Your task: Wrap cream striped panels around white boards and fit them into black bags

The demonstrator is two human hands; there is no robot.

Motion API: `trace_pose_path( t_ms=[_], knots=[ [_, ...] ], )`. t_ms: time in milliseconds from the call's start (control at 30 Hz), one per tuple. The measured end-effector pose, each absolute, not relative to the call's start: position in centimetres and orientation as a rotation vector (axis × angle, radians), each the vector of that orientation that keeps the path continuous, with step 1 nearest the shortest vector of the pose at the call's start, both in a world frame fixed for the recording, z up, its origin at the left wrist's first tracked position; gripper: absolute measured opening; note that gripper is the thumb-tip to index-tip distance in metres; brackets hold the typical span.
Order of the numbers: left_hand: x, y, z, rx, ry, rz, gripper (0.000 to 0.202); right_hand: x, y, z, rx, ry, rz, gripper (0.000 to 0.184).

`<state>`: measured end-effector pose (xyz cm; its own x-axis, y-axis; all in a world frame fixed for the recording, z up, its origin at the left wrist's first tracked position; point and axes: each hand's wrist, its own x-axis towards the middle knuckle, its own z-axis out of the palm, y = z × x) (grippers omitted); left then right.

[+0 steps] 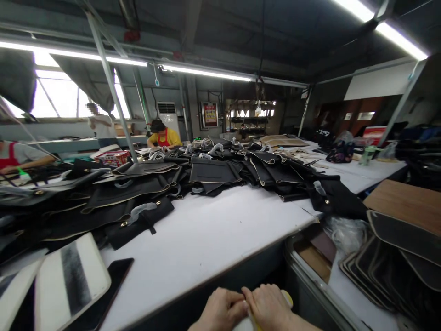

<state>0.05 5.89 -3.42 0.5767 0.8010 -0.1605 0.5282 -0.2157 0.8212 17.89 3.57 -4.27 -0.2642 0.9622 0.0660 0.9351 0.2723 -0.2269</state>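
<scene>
My left hand (222,309) and my right hand (268,304) are close together at the bottom, just off the near edge of the table. Fingers on both are closed, and the two thumbs meet in the middle. A white and yellow object (287,299) is mostly covered by them; its rounded yellow end shows beyond my right hand, and its kind cannot be made out. Ahead lies the white tabletop (213,230). Black bag pieces (215,170) with pale edges and plastic-wrapped handles are heaped across its far side.
White panels with a dark stripe (72,280) lie at the left front. On the right are a grey bin (324,294), clear plastic (346,234), stacked dark panels (375,271) and a brown board (406,202). A person in yellow (168,137) works beyond the heap; two others are at left.
</scene>
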Motion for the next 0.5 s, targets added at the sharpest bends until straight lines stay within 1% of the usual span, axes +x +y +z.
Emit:
trace_pose_path(
  t_ms=[100, 167, 367, 500],
  knots=[
    [0.7, 5.9, -3.0, 1.75, 1.117, 0.389, 0.059, 17.8, 2.8, -4.5, -1.85, -2.332, 0.151, 0.065],
    [1.2, 5.9, -2.8, 1.724, 1.147, 0.385, 0.065, 17.9, 2.3, -4.5, -1.852, -2.336, 0.153, 0.064],
    [1.8, 6.1, -2.7, 1.581, 1.191, 0.361, 0.069, 18.1, 1.0, -4.1, -1.815, -2.267, 0.247, 0.054],
    [1.5, 6.4, -2.9, 1.477, 1.165, 0.346, 0.069, 18.7, 0.6, -4.0, -1.755, -2.183, 0.483, 0.048]
  ],
)
